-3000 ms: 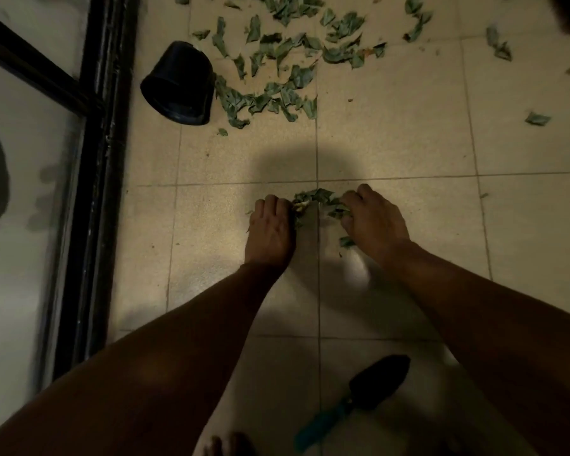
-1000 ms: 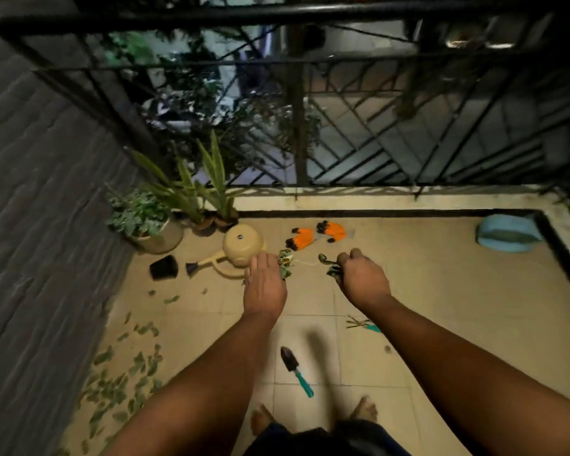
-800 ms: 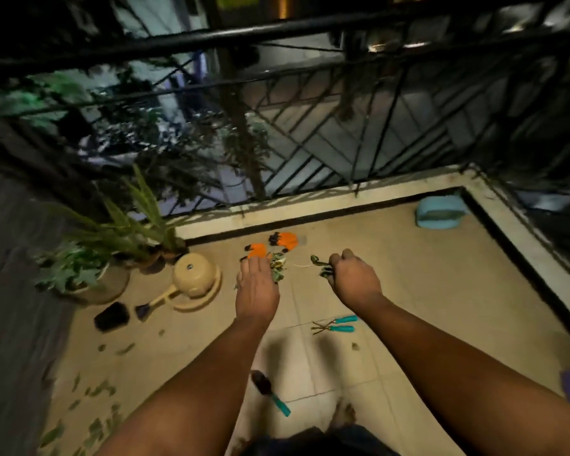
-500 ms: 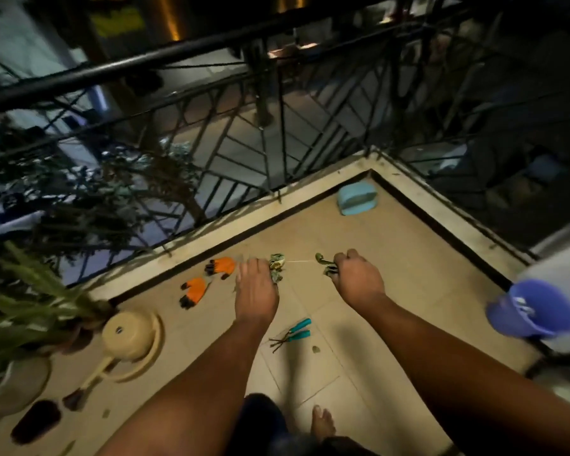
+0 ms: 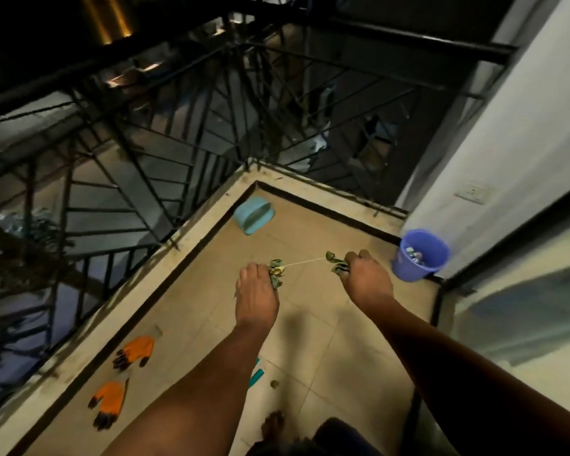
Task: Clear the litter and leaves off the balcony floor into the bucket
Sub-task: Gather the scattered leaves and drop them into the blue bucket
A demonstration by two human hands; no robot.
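Above the tan tiled balcony floor [image 5: 313, 350], the left hand [image 5: 256, 299] and right hand [image 5: 367, 279] each grip 1 bunch of crumpled green leaves [image 5: 276, 271]. I think this is the carrying step. Next, drop both bunches into the round purple plastic bucket [image 5: 420, 255] near the right hand.

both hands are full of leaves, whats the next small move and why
Probably carry both handfuls right, over the purple bucket, and let go. The left hand and right hand each grip leaves, and the bucket stands just beyond the right hand, already holding litter.
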